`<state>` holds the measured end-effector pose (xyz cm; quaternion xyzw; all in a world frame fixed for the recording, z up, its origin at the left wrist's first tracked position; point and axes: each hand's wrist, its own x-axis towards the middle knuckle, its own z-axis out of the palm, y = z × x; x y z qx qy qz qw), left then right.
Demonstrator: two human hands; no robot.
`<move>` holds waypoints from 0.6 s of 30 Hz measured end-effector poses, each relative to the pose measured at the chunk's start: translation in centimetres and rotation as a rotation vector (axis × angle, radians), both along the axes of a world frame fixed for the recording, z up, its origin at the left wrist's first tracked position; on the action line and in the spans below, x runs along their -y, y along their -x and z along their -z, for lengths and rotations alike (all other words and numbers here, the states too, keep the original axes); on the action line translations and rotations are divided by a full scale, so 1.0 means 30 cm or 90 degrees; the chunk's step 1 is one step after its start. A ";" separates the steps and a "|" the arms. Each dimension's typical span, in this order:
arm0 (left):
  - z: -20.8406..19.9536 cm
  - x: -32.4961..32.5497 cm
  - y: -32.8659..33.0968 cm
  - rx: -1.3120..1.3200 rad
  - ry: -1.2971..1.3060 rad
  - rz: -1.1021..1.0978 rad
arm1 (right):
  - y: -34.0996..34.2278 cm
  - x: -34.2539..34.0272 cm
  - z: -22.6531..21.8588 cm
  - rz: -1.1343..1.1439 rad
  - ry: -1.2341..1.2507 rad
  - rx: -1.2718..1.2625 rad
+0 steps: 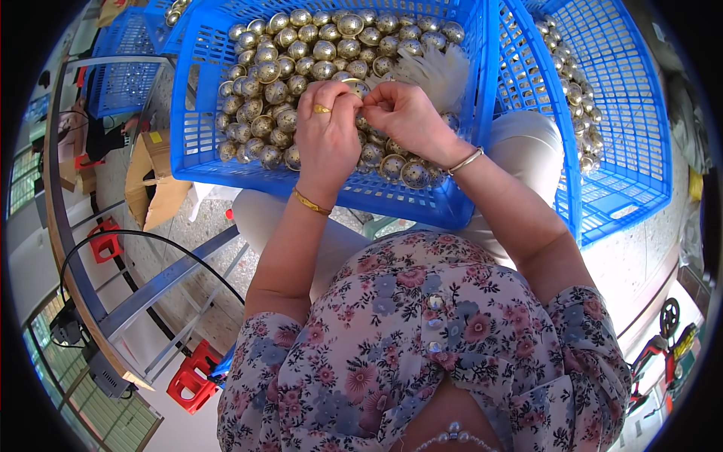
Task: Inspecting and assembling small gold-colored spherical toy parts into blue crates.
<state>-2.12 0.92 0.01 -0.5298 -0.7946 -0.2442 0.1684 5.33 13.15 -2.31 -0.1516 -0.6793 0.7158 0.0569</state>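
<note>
Both my hands meet over a blue plastic crate point(177, 143) filled with gold and silver speckled metal balls point(256, 113). Some of the balls show a rim and look like cups or half shells. My left hand point(329, 135) is closed, its fingertips pinched around a speckled metal ball point(357, 86) with a gold rim. Against the same ball, the thumb and fingers of my right hand point(413, 120) are pinched together; whether they hold another small piece is hidden. A whitish, feathery bundle of strands point(435, 75) lies on the balls beyond my right hand.
To the right leans another blue crate point(625, 135) with more speckled balls. At left are a torn cardboard box point(147, 177), a metal-framed table point(113, 320), a black cable point(162, 235) and red stools point(192, 380). The near crate sits against my knees.
</note>
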 end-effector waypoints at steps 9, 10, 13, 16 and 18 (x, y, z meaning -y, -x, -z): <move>0.029 0.015 -0.006 0.564 -0.324 -0.094 | 0.007 -0.003 0.024 -0.015 -0.031 0.020; 0.025 0.018 -0.002 0.616 -0.322 -0.110 | 0.005 -0.002 0.023 -0.015 -0.032 0.020; 0.001 0.017 -0.013 0.697 -0.331 -0.114 | -0.001 0.005 0.023 -0.012 -0.190 -0.064; -0.024 0.003 -0.030 0.733 -0.353 -0.070 | 0.001 0.006 0.032 -0.037 -0.344 -0.187; -0.037 -0.009 -0.043 0.744 -0.364 -0.036 | 0.008 0.000 0.027 -0.045 -0.084 -0.125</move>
